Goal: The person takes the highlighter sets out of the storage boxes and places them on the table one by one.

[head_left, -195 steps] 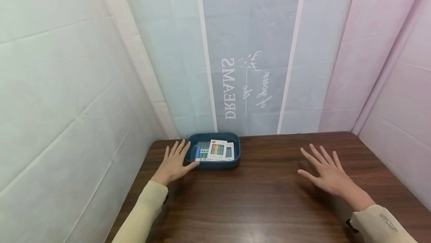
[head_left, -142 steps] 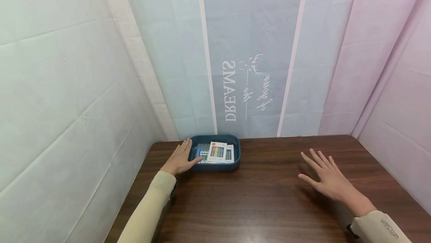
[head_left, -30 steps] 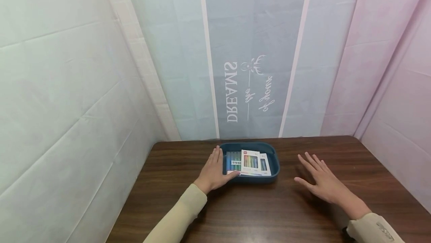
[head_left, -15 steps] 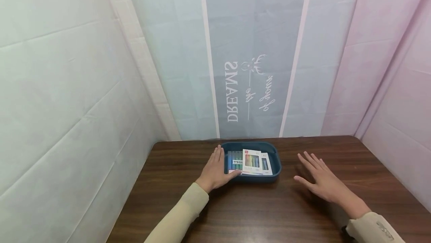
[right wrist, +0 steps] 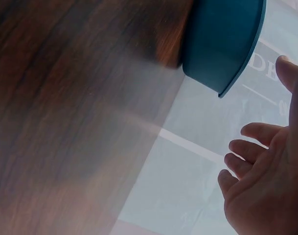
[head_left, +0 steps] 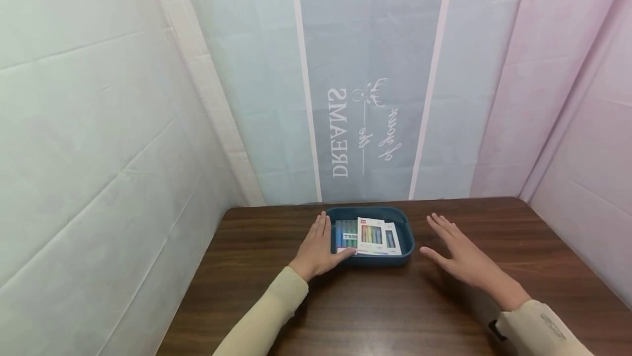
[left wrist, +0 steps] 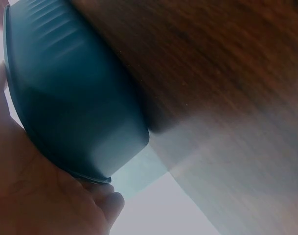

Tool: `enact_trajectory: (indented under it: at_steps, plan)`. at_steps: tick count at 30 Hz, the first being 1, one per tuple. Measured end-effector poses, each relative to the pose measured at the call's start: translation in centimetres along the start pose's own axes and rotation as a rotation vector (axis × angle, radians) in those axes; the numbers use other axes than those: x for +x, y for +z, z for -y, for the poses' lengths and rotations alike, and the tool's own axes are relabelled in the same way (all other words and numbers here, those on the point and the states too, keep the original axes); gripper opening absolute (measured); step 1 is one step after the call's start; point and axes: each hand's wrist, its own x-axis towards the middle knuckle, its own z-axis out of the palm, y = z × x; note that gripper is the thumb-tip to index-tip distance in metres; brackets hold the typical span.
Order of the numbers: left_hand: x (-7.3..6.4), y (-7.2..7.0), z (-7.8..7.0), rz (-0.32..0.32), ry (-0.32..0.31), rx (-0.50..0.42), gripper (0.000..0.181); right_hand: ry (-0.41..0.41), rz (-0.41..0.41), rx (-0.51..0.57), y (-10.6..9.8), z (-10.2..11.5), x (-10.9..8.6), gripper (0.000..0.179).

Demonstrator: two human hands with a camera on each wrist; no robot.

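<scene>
My straight left fingers (head_left: 319, 229) touch the tray (head_left: 380, 261) of boxes (head_left: 371, 237); my right fingers (head_left: 446, 231), straight, near it; desk edge (head_left: 474, 202) behind it.

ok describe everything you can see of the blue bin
The blue bin is a dark teal-blue, open-topped, rounded rectangle that looks like plastic, with a thin projecting rim and, in the left wrist view, ribs on its outer wall. It stands upright on the table near the far edge, holding white windowed boxes and a blue and green pack. The left hand touches its left end; the right hand is apart from it.
</scene>
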Motion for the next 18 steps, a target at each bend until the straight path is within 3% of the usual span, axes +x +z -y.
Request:
enact_trajectory:
  at_steps: [18]
  plan:
    - [0.0, -0.2, 0.1, 0.005, 0.013, -0.039, 0.114, 0.014, 0.029, 0.004, 0.7, 3.6, 2.0, 0.098]
